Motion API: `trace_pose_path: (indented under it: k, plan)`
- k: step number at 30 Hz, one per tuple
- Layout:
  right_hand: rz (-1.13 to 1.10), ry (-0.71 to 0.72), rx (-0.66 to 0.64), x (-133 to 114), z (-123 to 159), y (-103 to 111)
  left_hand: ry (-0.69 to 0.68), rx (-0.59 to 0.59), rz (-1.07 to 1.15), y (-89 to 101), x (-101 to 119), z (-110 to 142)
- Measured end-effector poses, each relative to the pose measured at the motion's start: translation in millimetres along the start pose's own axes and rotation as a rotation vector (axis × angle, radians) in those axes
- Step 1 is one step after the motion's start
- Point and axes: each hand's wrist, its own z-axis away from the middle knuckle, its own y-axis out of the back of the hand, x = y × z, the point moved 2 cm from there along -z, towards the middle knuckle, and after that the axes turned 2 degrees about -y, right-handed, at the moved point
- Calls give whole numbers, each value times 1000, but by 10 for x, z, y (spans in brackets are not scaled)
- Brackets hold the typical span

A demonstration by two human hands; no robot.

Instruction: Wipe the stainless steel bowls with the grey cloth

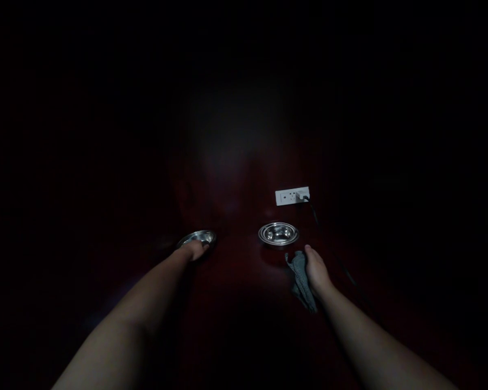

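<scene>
The scene is very dark. My left hand (193, 249) grips the near rim of a shiny steel bowl (201, 237), which is tilted on the dark reddish surface (236, 271). My right hand (316, 271) is closed on a grey cloth (300, 279) that hangs down to its left. A second steel bowl (278, 233) sits flat just beyond my right hand, not touched.
A white power strip (291, 195) lies behind the second bowl, with a plug and a dark cable (314, 212) running off to the right. Everything else around is lost in darkness.
</scene>
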Motion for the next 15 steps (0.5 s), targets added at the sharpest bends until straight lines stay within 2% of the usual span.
trace_pose_path:
  k: [2,9,12,15]
  plan:
    - [6,-3,1,-11,7,-1,18,-67,-14,17,27,-11]
    - [-32,10,7,-15,16,-31,54,-181,-36,157,65,58]
    - [-51,20,16,10,-8,-36,55,-186,-43,256,50,75]
    - [-35,26,28,15,-17,-31,36,-125,-46,362,39,76]
